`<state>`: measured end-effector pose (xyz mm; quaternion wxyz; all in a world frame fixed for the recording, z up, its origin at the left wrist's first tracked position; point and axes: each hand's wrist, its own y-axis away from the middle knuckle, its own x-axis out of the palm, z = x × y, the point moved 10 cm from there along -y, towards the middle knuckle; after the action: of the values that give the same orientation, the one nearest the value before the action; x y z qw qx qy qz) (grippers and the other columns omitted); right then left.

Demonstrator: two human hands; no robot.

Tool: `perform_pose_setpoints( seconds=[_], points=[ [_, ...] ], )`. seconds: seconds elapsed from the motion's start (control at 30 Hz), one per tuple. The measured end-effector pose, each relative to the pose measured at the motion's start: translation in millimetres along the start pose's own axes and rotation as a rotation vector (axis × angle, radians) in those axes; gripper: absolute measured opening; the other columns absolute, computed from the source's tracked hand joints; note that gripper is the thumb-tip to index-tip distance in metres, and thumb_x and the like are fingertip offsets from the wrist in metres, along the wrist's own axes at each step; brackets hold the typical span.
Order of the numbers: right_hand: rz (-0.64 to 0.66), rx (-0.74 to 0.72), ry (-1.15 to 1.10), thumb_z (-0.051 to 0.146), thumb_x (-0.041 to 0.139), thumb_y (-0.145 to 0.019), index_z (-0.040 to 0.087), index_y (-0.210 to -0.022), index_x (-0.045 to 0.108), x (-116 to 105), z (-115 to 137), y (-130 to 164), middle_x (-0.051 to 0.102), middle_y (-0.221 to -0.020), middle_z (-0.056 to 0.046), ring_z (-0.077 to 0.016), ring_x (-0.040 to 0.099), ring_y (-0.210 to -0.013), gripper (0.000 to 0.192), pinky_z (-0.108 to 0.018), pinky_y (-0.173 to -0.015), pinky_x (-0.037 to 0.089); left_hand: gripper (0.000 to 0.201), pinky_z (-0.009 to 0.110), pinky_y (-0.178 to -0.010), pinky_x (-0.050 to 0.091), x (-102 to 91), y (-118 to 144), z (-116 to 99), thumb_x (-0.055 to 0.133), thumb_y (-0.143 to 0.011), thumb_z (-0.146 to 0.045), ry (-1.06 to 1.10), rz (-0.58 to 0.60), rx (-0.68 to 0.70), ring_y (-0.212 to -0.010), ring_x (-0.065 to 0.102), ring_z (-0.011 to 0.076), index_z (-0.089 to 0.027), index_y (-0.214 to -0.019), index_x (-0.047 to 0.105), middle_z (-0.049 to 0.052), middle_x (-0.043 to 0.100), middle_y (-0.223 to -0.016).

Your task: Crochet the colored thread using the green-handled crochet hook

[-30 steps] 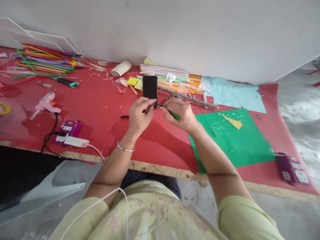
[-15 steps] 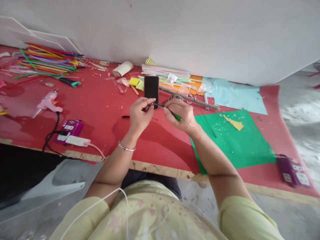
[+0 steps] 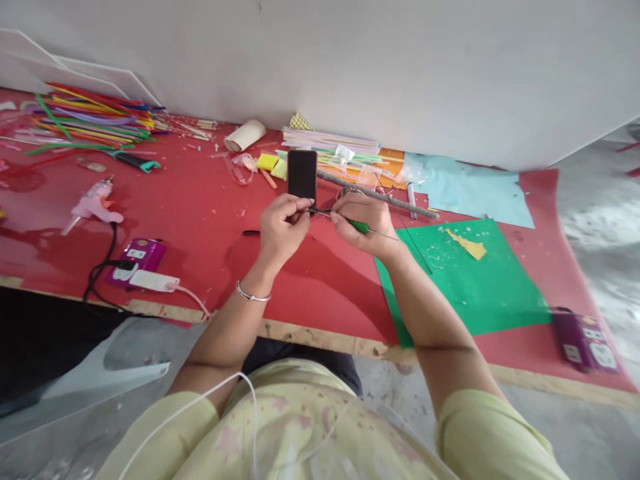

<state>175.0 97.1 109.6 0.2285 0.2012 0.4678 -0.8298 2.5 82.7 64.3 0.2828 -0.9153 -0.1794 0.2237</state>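
Observation:
Over the red tabletop, my right hand (image 3: 364, 220) grips a thin crochet hook (image 3: 359, 227) by its green middle, its metal ends sticking out on both sides. My left hand (image 3: 285, 227) pinches a small piece of dark yarn (image 3: 313, 203) close to the hook's left tip; its exact shape is too small to make out. The two hands nearly meet in front of a black phone (image 3: 302, 175), which lies just beyond the fingers. A multicoloured yarn ball (image 3: 350, 192) is partly hidden behind my right hand.
A grey stick (image 3: 380, 195) slants behind my right hand, above a green sheet (image 3: 470, 287). Left are a pink glue gun (image 3: 95, 203), a purple power strip (image 3: 140, 257) with cords and bundled pipe cleaners (image 3: 95, 120). Another purple power strip (image 3: 585, 340) sits at right.
My right hand has turned slightly, and the hook now lies flatter, with its right end lifted a little. My left hand keeps its pinch in nearly the same place.

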Motion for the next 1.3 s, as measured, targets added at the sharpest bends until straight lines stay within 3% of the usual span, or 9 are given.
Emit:
perform_pose_setpoints(
  seconds=[0.13,0.4,0.6,1.13,1.3],
  points=[
    [0.008,0.052,-0.015,0.034,0.059,-0.108,0.024,-0.08,0.067,1,-3,0,0.073,-0.083,-0.005,-0.0192,0.069,-0.081,0.031,-0.038,-0.078,0.059,0.024,0.026,-0.061,0.047,0.9,-1,6,0.07,-0.082,-0.01,0.065,0.009,-0.075,-0.068,0.062,0.011,-0.02,-0.096,0.087,0.004,0.078,-0.089],
    [-0.15,0.262,-0.194,0.052,0.063,-0.105,0.023,-0.067,0.066,-5,-23,0,0.068,-0.073,-0.004,-0.0183,0.065,-0.073,0.048,-0.037,-0.073,0.056,0.022,0.028,-0.068,0.052,9.4,3,36,0.077,-0.076,-0.02,0.348,0.027,-0.359,-0.074,0.066,0.0136,-0.022,-0.095,0.088,0.005,0.08,-0.088],
    [-0.19,0.422,-0.329,0.06,0.068,-0.101,0.022,-0.063,0.068,-1,-44,11,0.067,-0.07,-0.003,-0.0144,0.06,-0.064,0.054,-0.031,-0.061,0.051,0.025,0.027,-0.065,0.051,13.5,5,36,0.082,-0.071,-0.021,0.431,0.036,-0.434,-0.071,0.064,0.0122,-0.021,-0.096,0.088,0.003,0.078,-0.084],
    [-0.218,0.489,-0.416,0.059,0.074,-0.096,0.021,-0.062,0.07,-2,-52,13,0.068,-0.067,-0.002,-0.0125,0.059,-0.059,0.051,-0.03,-0.057,0.05,0.022,0.029,-0.068,0.054,17.1,8,41,0.086,-0.069,-0.024,0.523,0.024,-0.516,-0.076,0.07,0.0154,-0.022,-0.09,0.089,0.006,0.084,-0.09],
    [-0.171,0.444,-0.398,0.056,0.077,-0.094,0.022,-0.06,0.072,-5,-51,11,0.071,-0.069,-0.004,-0.0149,0.061,-0.065,0.048,-0.031,-0.06,0.053,0.019,0.027,-0.062,0.049,21.9,10,40,0.088,-0.067,-0.023,0.569,0.07,-0.561,-0.067,0.065,0.0121,-0.022,-0.086,0.089,0.005,0.082,-0.084]
  ],
)
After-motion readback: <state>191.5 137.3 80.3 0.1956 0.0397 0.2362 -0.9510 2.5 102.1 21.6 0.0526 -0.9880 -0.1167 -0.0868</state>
